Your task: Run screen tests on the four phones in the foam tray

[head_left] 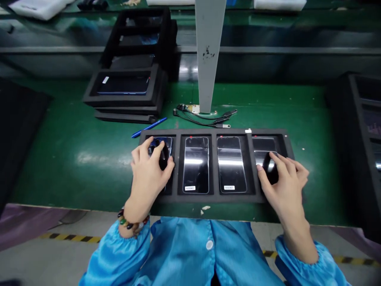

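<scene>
A black foam tray (214,198) with a row of several compartments lies near the table's front edge. Two phones with white labels, one left of centre (196,171) and one right of centre (231,159), lie face up in the middle compartments. My left hand (150,167) is over the leftmost compartment, its fingers spread around the edges of a dark phone (168,147). At the rightmost compartment, my right hand (284,176) has thumb and fingers on another phone (263,146). Both of these phones lie in their compartments, partly covered by my hands.
A blue pen (149,128) and black cables (208,118) lie behind the tray, by a grey post (208,55). Stacked foam trays (122,104) with phones stand back left. More black trays (354,159) stand at the right, and a black object (18,131) at the left.
</scene>
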Motion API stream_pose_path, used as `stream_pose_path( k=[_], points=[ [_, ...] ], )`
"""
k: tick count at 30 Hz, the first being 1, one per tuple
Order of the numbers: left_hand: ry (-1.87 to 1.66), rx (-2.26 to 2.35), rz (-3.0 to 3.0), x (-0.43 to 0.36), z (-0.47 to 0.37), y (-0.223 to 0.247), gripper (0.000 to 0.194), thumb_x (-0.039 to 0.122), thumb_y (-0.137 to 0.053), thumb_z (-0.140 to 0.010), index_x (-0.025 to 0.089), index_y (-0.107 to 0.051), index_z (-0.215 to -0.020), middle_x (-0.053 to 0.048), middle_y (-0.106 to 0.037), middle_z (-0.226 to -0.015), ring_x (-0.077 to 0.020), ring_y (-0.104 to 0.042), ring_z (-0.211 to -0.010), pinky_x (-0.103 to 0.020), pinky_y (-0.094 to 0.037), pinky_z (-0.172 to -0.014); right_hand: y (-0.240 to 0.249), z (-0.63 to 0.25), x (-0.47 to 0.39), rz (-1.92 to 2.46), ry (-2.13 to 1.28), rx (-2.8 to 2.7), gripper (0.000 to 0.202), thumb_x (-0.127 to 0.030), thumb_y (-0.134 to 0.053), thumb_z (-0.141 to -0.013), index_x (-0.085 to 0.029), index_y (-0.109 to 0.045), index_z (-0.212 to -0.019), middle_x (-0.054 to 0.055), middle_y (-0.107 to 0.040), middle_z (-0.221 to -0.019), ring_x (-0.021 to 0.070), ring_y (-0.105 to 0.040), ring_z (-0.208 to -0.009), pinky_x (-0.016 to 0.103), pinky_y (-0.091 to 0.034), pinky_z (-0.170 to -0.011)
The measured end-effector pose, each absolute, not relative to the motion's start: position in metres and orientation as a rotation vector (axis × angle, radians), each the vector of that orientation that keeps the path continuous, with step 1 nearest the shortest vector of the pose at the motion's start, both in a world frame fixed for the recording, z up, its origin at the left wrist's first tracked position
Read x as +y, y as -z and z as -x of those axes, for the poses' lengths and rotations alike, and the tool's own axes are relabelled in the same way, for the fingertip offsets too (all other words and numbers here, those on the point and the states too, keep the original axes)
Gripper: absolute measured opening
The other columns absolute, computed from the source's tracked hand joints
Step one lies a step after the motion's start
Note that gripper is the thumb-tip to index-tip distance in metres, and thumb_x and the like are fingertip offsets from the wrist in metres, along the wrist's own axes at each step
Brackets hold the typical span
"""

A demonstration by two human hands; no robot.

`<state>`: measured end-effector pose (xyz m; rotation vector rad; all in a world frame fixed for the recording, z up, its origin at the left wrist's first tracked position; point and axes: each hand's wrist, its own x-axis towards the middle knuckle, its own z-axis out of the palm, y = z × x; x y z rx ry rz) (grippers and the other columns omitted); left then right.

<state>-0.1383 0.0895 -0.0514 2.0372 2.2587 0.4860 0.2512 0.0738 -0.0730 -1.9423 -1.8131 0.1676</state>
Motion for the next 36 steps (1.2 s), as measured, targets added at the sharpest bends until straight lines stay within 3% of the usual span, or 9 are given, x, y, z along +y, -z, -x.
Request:
stream_pose_path(
  k=[6,12,15,18,21,24,32,36],
  points=[
    [-0.442,2.319,-2.054,0.092,0.126,0.056,0.050,0.033,-0.056,-0.104,0.016,-0.066,-0.150,-0.025,-0.055,-0.145,-0.0449,-0.050,-0.133,-0.068,-0.046,-0.112,0.069,-0.239,0.067,1.941,-0.200,-1.739,0.065,-0.064,-0.060,-0.105,-0.020,-0.060,-0.153,0.019,-0.070,-0.143,0.0423,-0.050,-0.148,0.066,-0.036,-0.126],
    [-0.434,2.276,-2.065,0.095,0.138,0.058,0.049,0.035,-0.053,-0.105,0.014,-0.066,-0.148,-0.027,-0.056,-0.142,-0.0452,-0.052,-0.131,-0.070,-0.046,-0.112,0.070,-0.229,0.066,2.009,-0.130,-1.668,0.056,-0.071,-0.058,-0.104,-0.023,-0.067,-0.133,0.019,-0.067,-0.142,0.0421,-0.051,-0.145,0.066,-0.036,-0.122],
    [-0.581,2.228,-2.087,0.096,0.134,0.048,0.044,0.037,-0.057,-0.105,0.017,-0.069,-0.143,-0.026,-0.053,-0.150,-0.0459,-0.050,-0.143,-0.069,-0.042,-0.120,0.064,-0.219,0.063,1.954,-0.141,-1.668,0.059,-0.067,-0.057,-0.106,-0.024,-0.058,-0.148,0.020,-0.061,-0.154,0.0422,-0.044,-0.154,0.067,-0.035,-0.123],
    [-0.705,2.077,-2.193,0.099,0.106,0.034,0.052,0.040,-0.063,-0.104,0.022,-0.062,-0.152,-0.024,-0.045,-0.165,-0.0446,-0.043,-0.155,-0.068,-0.035,-0.128,0.059,-0.196,0.059,1.795,-0.176,-1.797,0.051,-0.058,-0.059,-0.108,-0.027,-0.056,-0.150,0.017,-0.064,-0.155,0.0395,-0.044,-0.156,0.064,-0.033,-0.125],
    [-0.518,1.885,-2.302,0.105,0.065,0.029,0.065,0.040,-0.066,-0.102,0.019,-0.054,-0.162,-0.025,-0.039,-0.173,-0.0465,-0.041,-0.157,-0.068,-0.039,-0.126,0.059,-0.169,0.057,1.724,-0.228,-1.978,0.054,-0.059,-0.059,-0.109,-0.027,-0.055,-0.151,0.016,-0.065,-0.154,0.0398,-0.046,-0.156,0.063,-0.032,-0.125],
    [-0.354,1.957,-2.276,0.111,0.038,0.034,0.065,0.032,-0.064,-0.100,0.019,-0.053,-0.163,-0.023,-0.039,-0.175,-0.0475,-0.045,-0.153,-0.068,-0.045,-0.120,0.062,-0.155,0.057,1.767,-0.235,-1.964,0.059,-0.061,-0.056,-0.110,-0.023,-0.053,-0.155,0.020,-0.063,-0.154,0.0416,-0.047,-0.155,0.065,-0.034,-0.124],
    [-0.326,2.046,-2.243,0.113,0.036,0.039,0.055,0.019,-0.058,-0.097,0.023,-0.060,-0.151,-0.019,-0.057,-0.150,-0.0406,-0.056,-0.132,-0.060,-0.049,-0.109,0.065,-0.155,0.056,1.699,-0.300,-1.907,0.049,-0.062,-0.058,-0.109,-0.023,-0.061,-0.139,0.019,-0.069,-0.141,0.0403,-0.053,-0.145,0.064,-0.043,-0.116],
    [-0.266,2.002,-2.249,0.116,0.027,0.040,0.038,0.014,-0.055,-0.095,0.023,-0.067,-0.130,-0.017,-0.062,-0.135,-0.0378,-0.059,-0.121,-0.060,-0.048,-0.101,0.062,-0.144,0.056,1.724,-0.279,-1.897,0.046,-0.064,-0.059,-0.107,-0.021,-0.064,-0.124,0.022,-0.066,-0.137,0.0435,-0.052,-0.144,0.068,-0.044,-0.115]
  ],
)
